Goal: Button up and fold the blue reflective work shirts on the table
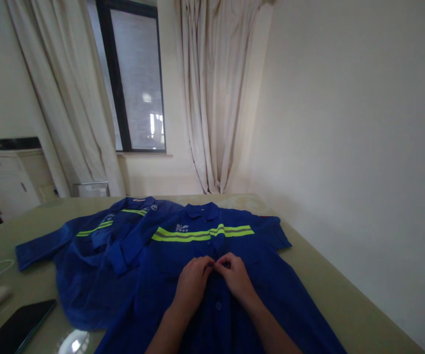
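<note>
Below the stripe [183, 236], left hand [193, 279] and right hand [237, 280] pinch the likely soft shirt [279, 278], best held by its placket [223, 317].

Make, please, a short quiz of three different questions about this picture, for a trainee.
1. True or false: the left hand and right hand are close together at the front of the near jacket.
2. In the picture, the second jacket lies to which side of it? a) left b) right
3. Fill in: its chest band has a gray stripe between two ____ ones.
Key: 1 true; 2 a; 3 yellow-green.
</note>
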Demonstrator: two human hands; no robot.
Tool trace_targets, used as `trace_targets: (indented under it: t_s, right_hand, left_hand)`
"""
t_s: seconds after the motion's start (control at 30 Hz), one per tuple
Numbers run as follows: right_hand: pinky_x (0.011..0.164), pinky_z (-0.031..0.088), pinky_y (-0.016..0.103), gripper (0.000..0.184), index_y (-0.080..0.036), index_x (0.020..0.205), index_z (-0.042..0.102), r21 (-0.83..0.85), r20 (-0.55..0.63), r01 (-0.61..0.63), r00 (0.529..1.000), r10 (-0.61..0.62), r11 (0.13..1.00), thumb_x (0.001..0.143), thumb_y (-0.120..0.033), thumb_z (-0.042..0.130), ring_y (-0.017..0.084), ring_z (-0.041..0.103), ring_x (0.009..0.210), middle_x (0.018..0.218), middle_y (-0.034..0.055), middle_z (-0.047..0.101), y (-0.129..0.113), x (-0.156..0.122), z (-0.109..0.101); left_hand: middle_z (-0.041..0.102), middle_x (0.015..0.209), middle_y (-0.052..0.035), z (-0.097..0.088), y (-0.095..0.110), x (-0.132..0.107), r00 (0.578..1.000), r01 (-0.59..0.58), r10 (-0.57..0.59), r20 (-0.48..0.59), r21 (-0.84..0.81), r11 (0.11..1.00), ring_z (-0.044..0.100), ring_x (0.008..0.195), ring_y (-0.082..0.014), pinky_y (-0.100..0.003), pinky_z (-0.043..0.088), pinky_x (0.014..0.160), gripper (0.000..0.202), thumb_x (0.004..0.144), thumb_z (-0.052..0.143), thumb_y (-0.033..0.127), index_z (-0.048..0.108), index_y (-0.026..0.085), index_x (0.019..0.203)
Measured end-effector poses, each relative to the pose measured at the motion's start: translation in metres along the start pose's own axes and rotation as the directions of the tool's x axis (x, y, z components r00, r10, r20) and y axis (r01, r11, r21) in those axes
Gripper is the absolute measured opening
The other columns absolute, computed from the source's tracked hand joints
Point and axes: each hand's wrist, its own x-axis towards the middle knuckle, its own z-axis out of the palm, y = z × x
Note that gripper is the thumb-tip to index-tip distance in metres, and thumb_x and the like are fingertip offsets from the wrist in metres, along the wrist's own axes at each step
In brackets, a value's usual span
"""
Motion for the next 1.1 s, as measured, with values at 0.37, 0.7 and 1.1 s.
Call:
trace_targets:
  t_s: [0.37, 0.7, 1.1]
  right_hand:
    - [0.067, 0.047, 0.025, 0.013, -0.018, 0.075, 0.071, 0.148, -0.001, 0.046, 0.999, -0.046, 0.988, 0.077, -0.029, 0.066, 0.018, 0.066, 0.073, 0.073, 0.0008, 0.071, 0.012, 0.004, 0.004]
    - [0.076, 0.048, 0.028, 0.013, -0.02, 0.082, 0.073, -0.07, -0.111, 0.072, 0.991, -0.079, 0.995, 0.085, -0.026, 0.062, 0.021, 0.068, 0.083, 0.088, 0.0054, 0.075, 0.005, -0.004, 0.008]
    - [0.073, 0.05, 0.031, 0.017, -0.024, 0.098, 0.068, -0.631, -0.028, 0.008, 0.999, -0.033, 0.776, 0.096, -0.036, 0.056, 0.025, 0.072, 0.091, 0.108, 0.008, 0.07, -0.033, -0.035, 0.012]
  left_hand:
    - [0.072, 0.1, -0.0007, 0.011, 0.0, -0.003, 0.998, -0.061, 0.062, -0.033, 0.039, 0.997, 0.067, 0.097, -0.0175, -0.026, 0.047, 0.084, 0.019, 0.099, 0.047, 0.017, 0.065, 0.024, 0.097]
    - [0.069, 0.106, -0.0056, 0.022, 0.003, -0.006, 0.995, -0.093, 0.098, -0.009, 0.259, 0.961, 0.068, 0.099, -0.0208, -0.029, 0.05, 0.08, 0.029, 0.102, 0.033, 0.013, 0.061, 0.021, 0.103]
    - [0.04, 0.161, -0.0127, 0.026, 0.004, -0.055, 0.997, -0.075, 0.08, 0.004, 0.379, 0.922, 0.035, 0.15, -0.0282, -0.049, 0.03, 0.122, 0.055, 0.099, 0.031, 0.022, 0.042, 0.013, 0.152]
